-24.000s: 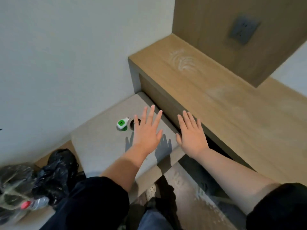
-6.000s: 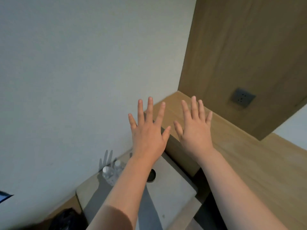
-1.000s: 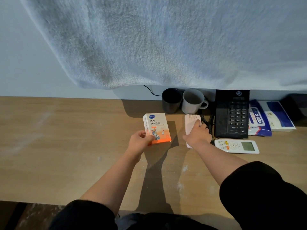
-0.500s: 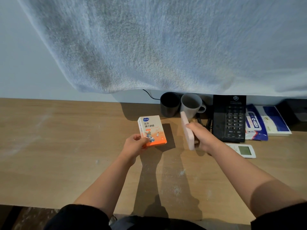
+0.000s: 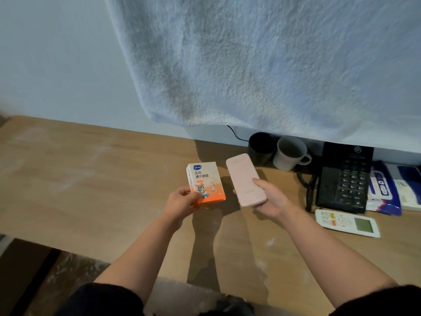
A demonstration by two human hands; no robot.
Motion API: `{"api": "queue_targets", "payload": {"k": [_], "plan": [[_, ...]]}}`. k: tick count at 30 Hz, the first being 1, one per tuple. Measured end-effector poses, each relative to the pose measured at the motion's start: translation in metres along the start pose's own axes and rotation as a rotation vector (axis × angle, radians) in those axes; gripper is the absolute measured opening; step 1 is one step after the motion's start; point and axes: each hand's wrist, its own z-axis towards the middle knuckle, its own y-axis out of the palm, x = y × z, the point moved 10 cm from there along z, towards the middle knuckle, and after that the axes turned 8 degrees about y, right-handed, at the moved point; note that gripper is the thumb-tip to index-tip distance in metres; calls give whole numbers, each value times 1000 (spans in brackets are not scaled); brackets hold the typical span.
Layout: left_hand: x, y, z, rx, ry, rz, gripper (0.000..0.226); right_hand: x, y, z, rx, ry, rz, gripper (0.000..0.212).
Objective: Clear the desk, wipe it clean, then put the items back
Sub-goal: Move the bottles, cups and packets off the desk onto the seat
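Left hand (image 5: 182,202) pinches the orange box (image 5: 206,183) (thumb on front); right hand (image 5: 271,197) grips the pink case (image 5: 245,179)

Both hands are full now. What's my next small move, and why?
Probably carry the box and the pink case off the desk and set them aside: the left hand and right hand each hold one, so neither can lift the telephone or remote.

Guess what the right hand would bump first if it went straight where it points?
Probably the wall, just left of the dark mug, though the right hand's depth is unclear.
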Motion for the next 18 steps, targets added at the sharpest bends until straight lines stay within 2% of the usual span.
{"api": "queue_targets", "payload": {"k": [6,12,18], "plan": [[13,-56,-20,8,43,-67,11,22,51,-3,73,51,-39,37],[21,-154,-36,50,88,-111,20,48,144,-20,105,29,-130,35],[16,-302,-54,150,108,-99,19,102,285,-23,90,-45,-263,34]]}}
